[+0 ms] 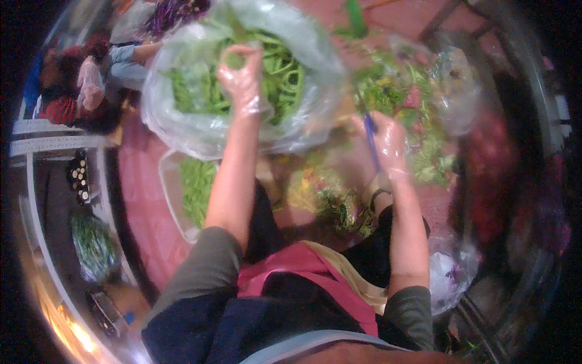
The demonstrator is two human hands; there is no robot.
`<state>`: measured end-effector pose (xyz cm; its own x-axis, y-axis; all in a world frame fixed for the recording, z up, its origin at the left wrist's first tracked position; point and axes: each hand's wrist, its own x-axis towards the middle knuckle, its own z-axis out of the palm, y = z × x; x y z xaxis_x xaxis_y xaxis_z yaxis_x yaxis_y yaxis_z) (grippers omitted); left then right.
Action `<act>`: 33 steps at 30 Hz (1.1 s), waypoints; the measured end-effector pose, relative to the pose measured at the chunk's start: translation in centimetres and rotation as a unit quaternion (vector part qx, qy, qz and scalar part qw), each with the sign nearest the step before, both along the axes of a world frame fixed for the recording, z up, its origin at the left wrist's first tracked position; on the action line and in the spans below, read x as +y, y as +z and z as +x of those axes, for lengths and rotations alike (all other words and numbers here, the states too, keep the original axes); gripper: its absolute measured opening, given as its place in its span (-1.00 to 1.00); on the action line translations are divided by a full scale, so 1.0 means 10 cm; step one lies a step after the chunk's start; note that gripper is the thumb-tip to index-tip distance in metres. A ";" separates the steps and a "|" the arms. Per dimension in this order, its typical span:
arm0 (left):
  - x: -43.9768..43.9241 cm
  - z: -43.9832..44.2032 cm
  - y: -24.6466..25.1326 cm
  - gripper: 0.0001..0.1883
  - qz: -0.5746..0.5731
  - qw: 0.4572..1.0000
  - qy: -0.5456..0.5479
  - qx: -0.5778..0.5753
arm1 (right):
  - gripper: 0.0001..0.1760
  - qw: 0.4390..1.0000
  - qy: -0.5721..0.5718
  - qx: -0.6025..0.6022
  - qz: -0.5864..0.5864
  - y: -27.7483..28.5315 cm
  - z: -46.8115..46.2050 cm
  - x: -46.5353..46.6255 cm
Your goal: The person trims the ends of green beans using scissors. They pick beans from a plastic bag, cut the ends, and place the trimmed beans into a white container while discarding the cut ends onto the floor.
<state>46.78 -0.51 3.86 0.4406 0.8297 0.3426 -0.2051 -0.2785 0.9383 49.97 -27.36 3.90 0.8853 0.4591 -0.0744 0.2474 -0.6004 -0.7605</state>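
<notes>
My left hand (pixel 242 79), in a clear plastic glove, is above a large clear plastic bag (pixel 157 104) of green leafy stems (pixel 291 84). Its thumb and fingers curl into a ring, pinching what looks like a blurred green stem (pixel 234 25) that sticks up past the fingertips. My right hand (pixel 388 139), gloved the same way, grips a thin knife (pixel 370 134) with a blue handle. The dark blade points away from me over scattered trimmings and is blurred. Between my forearms, more greens and yellow bits (pixel 313 191) lie on the floor near my feet.
A pale plastic tub (pixel 166 182) of cut green pieces (pixel 196 186) stands left, partly behind my forearm. Vegetable scraps (pixel 423 132) spread over the red floor (pixel 141 191) at right, near a clear bag (pixel 454 91). Another person (pixel 91 86) sits at upper left. A whitish bag (pixel 445 277) lies beside my right elbow.
</notes>
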 end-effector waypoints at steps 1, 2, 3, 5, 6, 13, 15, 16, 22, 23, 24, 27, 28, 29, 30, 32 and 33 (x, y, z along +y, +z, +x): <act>-0.05 -0.02 0.04 -0.93 0.073 0.996 -0.022 0.037 | -0.59 1.000 0.002 -0.006 -0.005 0.00 0.00 0.00; -0.12 -0.06 0.05 -0.93 0.139 0.986 -0.048 0.073 | -0.61 1.000 0.000 -0.022 0.009 -0.01 0.01 -0.01; -0.20 -0.09 0.06 -0.92 0.201 0.970 -0.068 0.118 | -0.63 0.999 -0.003 -0.038 0.021 -0.02 0.01 0.00; -0.35 -0.15 0.05 -0.91 0.282 0.943 -0.110 0.139 | -0.66 0.998 -0.005 -0.054 0.026 -0.05 0.03 -0.02; -0.41 -0.16 0.04 -0.90 0.303 0.931 -0.130 0.159 | -0.67 0.998 -0.005 -0.053 0.021 -0.07 0.04 -0.02; -0.57 -0.13 0.00 -0.82 0.382 0.883 -0.234 0.143 | -0.70 0.998 -0.030 -0.046 0.017 -0.08 0.06 -0.08; -0.58 -0.12 -0.01 -0.82 0.386 0.876 -0.250 0.146 | -0.64 0.998 -0.044 -0.036 0.020 -0.05 0.06 -0.09; -0.58 -0.12 -0.02 -0.82 0.393 0.874 -0.245 0.146 | -0.57 0.998 -0.051 -0.017 0.025 -0.03 0.07 -0.10; -0.59 -0.07 0.01 -0.84 0.355 0.909 -0.185 0.113 | -0.63 0.993 -0.072 0.068 0.070 0.02 0.09 -0.14; -0.56 -0.07 0.04 -0.84 0.347 0.919 -0.156 0.100 | -0.62 0.990 -0.081 0.080 0.088 0.02 0.09 -0.15; -0.54 -0.08 0.07 -0.84 0.341 0.928 -0.123 0.089 | -0.62 0.991 -0.081 0.068 0.079 0.02 0.09 -0.16; -0.46 -0.14 0.16 -0.72 -0.113 0.987 -0.108 -0.029 | -0.62 0.996 -0.063 0.035 0.042 0.02 0.07 -0.17; -0.38 -0.20 0.20 -0.62 -0.164 0.973 -0.154 -0.042 | -0.63 0.998 -0.046 0.025 0.023 0.02 0.06 -0.16; -0.31 -0.21 0.22 -0.63 -0.259 0.953 -0.150 -0.052 | -0.65 1.000 -0.030 0.009 -0.001 0.01 0.06 -0.14; -0.26 -0.21 0.23 -0.64 -0.327 0.926 -0.163 -0.092 | -0.61 0.999 -0.024 0.024 0.042 0.01 0.03 -0.11; -0.19 -0.18 0.21 -0.74 -0.431 0.878 -0.158 -0.134 | -0.54 0.991 -0.007 0.054 0.120 0.00 -0.03 -0.05; -0.16 -0.18 0.18 -0.78 -0.455 0.867 -0.161 -0.126 | -0.54 0.992 -0.003 0.034 0.119 0.00 -0.05 -0.02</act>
<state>44.96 -2.08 5.70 0.7063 0.6543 -0.2703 -0.3647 0.6635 0.6533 49.47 -27.56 3.90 0.8844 0.4661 -0.0236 0.1887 -0.4032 -0.8954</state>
